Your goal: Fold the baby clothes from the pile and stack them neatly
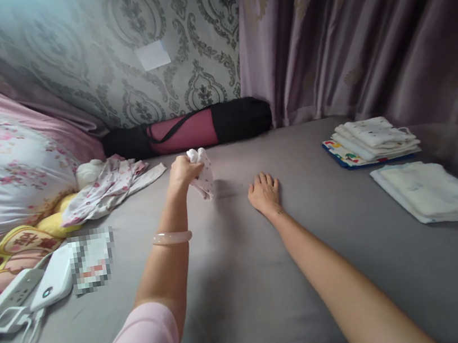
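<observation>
My left hand (185,171) is closed round one edge of a small white cloth with dark dots (203,180), which hangs folded just above the grey bed sheet (238,238). To its right, my right hand (264,192) lies flat on the sheet with its fingers spread, holding nothing. A crumpled patterned garment (103,189) lies left of my left hand. Over on the right sit a stack of folded white cloths (377,136) on a colourful item with a blue edge, and a folded pale cloth (438,190) nearer to me.
A black and pink long bag (185,131) lies along the wall. At the left are a floral pillow (9,157), yellow plush items (29,239), a white power bank (54,278), a power strip (10,298) with cables, and a blurred packet (93,261). Curtains hang at the right.
</observation>
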### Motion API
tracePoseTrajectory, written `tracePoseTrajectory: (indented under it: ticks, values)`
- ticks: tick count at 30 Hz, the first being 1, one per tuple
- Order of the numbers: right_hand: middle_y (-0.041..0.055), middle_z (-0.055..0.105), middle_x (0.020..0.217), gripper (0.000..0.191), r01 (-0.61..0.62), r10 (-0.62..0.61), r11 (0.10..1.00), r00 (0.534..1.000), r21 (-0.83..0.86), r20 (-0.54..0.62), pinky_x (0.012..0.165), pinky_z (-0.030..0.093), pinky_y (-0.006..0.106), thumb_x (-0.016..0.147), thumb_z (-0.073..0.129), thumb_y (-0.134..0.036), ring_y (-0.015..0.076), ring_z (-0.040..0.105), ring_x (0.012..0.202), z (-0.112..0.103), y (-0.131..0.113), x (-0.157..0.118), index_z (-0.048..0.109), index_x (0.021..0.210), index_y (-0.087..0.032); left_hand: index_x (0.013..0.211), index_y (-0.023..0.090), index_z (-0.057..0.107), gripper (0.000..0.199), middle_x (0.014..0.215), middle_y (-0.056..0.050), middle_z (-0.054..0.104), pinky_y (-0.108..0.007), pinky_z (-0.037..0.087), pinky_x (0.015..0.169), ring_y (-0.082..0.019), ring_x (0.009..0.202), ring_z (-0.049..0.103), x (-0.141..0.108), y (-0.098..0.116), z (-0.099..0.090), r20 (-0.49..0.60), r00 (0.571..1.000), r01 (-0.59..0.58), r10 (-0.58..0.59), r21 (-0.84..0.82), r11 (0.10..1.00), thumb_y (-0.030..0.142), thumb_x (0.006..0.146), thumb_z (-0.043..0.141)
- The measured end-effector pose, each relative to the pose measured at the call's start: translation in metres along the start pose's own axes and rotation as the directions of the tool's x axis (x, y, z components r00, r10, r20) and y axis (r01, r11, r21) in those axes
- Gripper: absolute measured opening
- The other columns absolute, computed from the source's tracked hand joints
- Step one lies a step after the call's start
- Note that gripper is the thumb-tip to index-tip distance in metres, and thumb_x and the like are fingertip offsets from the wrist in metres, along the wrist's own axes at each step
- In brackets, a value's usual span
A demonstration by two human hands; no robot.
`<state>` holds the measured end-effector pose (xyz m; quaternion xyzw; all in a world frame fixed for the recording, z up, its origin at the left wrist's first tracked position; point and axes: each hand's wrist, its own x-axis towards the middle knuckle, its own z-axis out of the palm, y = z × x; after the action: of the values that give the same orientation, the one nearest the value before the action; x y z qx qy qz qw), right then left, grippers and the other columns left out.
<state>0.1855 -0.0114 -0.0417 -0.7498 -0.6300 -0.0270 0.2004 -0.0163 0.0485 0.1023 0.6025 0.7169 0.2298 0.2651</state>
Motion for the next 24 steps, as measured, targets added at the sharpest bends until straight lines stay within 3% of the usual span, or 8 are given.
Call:
tracePoseTrajectory:
  ticks: [3,6,11,14,17,20,24]
  values:
    - [0.0185,0.049,0.142,0.046,-0.006,0.006,1.000,1.000,-0.002,0.001,0.109,0.019,0.049,0.094,0.038,-0.028,0.0321,0.037,0.133,0.001,0.000,0.000,0.055,0.131,-0.007,0.098,0.012,0.068,0.025,0.111,-0.021,0.068,-0.044,0.047,0.091,-0.037,0.110,0.061,-0.007,0.009,0.009,-0.097,0.993,-0.037,0.071,0.313,0.949,0.026,0.077,0.063]
    - [0.0185,0.048,0.143,0.046,-0.004,0.004,1.000,1.000,-0.002,0.005,0.109,0.020,0.049,0.094,0.038,-0.028,0.0321,0.037,0.133,0.002,0.000,0.000,0.055,0.131,-0.007,0.099,0.014,0.067,0.024,0.114,-0.020,0.068,-0.038,0.048,0.086,-0.034,0.109,0.063,-0.012,0.012,0.036,-0.045,0.994,-0.067,0.099,0.462,0.884,0.023,0.079,0.060]
    - [0.0184,0.049,0.142,0.044,-0.003,0.003,1.000,1.000,0.000,-0.002,0.109,0.020,0.049,0.095,0.038,-0.028,0.0318,0.037,0.132,-0.002,0.000,-0.002,0.056,0.129,-0.008,0.092,0.015,0.069,0.024,0.099,-0.017,0.073,-0.028,0.049,0.075,-0.027,0.095,0.068,-0.014,0.010,0.073,0.043,0.993,-0.116,0.108,0.416,0.902,0.033,0.080,0.060]
    - [0.0184,0.050,0.142,0.044,-0.001,0.001,1.000,1.000,0.006,-0.001,0.109,0.020,0.049,0.095,0.038,-0.028,0.0323,0.037,0.132,-0.004,-0.001,-0.002,0.056,0.129,-0.007,0.083,0.016,0.069,0.038,0.081,-0.012,0.073,-0.027,0.049,0.070,-0.022,0.077,0.070,-0.012,0.007,0.077,0.146,0.984,-0.139,0.099,0.297,0.945,0.049,0.086,0.050]
    - [0.0184,0.049,0.143,0.044,-0.013,0.012,1.000,1.000,0.010,0.006,0.110,0.019,0.049,0.095,0.039,-0.028,0.0321,0.037,0.133,-0.003,-0.001,-0.001,0.056,0.130,-0.007,0.086,0.017,0.070,0.047,0.085,-0.011,0.074,-0.029,0.050,0.074,-0.022,0.081,0.070,-0.006,0.003,0.077,0.111,0.977,-0.204,0.181,0.255,0.945,0.049,0.093,0.037]
    - [0.0186,0.048,0.143,0.044,-0.015,0.015,1.000,1.000,0.012,0.009,0.110,0.018,0.049,0.095,0.039,-0.028,0.0322,0.036,0.133,-0.001,-0.001,0.000,0.055,0.131,-0.007,0.105,0.018,0.068,0.037,0.107,-0.012,0.072,-0.032,0.048,0.087,-0.024,0.103,0.066,0.000,-0.004,0.081,0.086,0.927,-0.374,0.366,0.317,0.872,0.034,0.096,0.035]
    - [0.0192,0.047,0.144,0.045,-0.009,0.009,1.000,1.000,0.007,0.018,0.110,0.019,0.050,0.095,0.038,-0.027,0.0326,0.036,0.133,-0.002,-0.001,-0.001,0.054,0.132,-0.006,0.130,0.015,0.055,0.041,0.136,-0.011,0.058,-0.035,0.034,0.111,-0.022,0.134,0.045,0.001,-0.011,0.095,0.183,0.792,-0.599,0.582,0.413,0.686,0.017,0.094,0.035]
